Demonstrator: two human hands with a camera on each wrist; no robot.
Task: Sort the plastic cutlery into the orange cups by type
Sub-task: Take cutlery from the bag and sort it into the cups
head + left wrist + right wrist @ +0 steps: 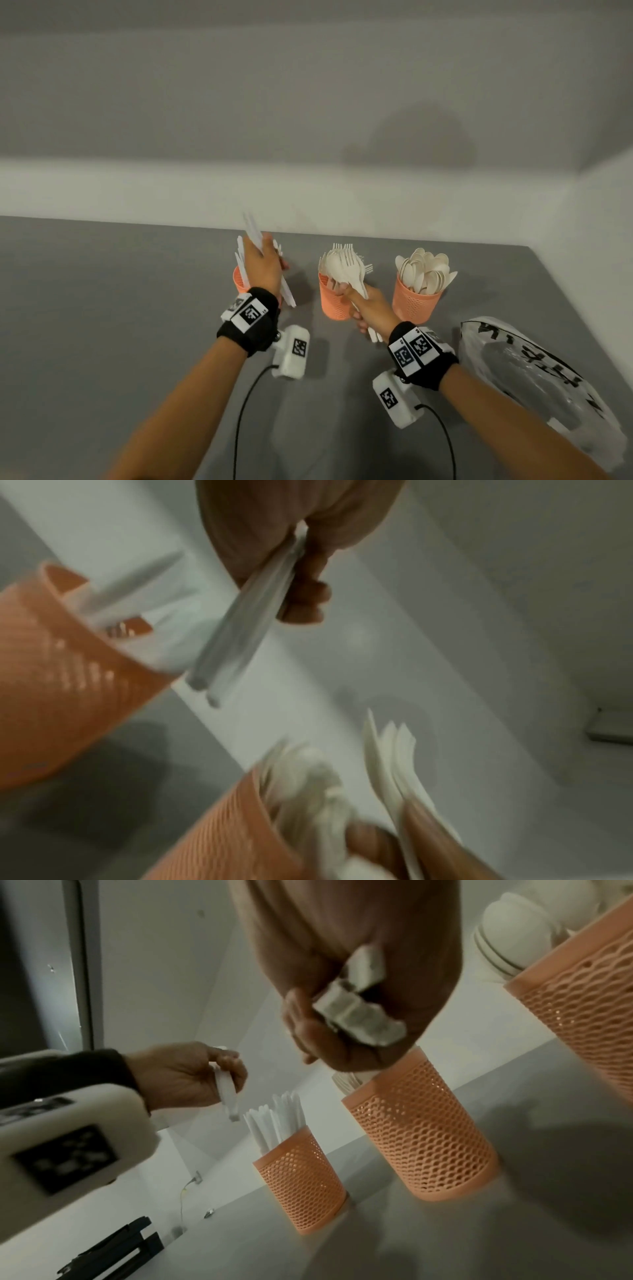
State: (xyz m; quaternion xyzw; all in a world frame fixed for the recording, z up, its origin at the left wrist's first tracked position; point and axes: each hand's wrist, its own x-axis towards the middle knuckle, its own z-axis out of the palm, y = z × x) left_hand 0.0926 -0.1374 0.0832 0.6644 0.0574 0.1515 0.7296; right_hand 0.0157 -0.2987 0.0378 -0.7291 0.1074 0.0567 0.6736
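Observation:
Three orange mesh cups stand in a row on the grey table. The left cup holds white knives, the middle cup forks, the right cup spoons. My left hand grips a few white knives in the air, just right of the left cup. My right hand grips a bunch of cream forks and a spoon by the handles, in front of the middle cup.
A crumpled clear plastic bag with black print lies at the right of the table. The white wall runs close behind the cups. Black cables trail from both wrist cameras across the near table.

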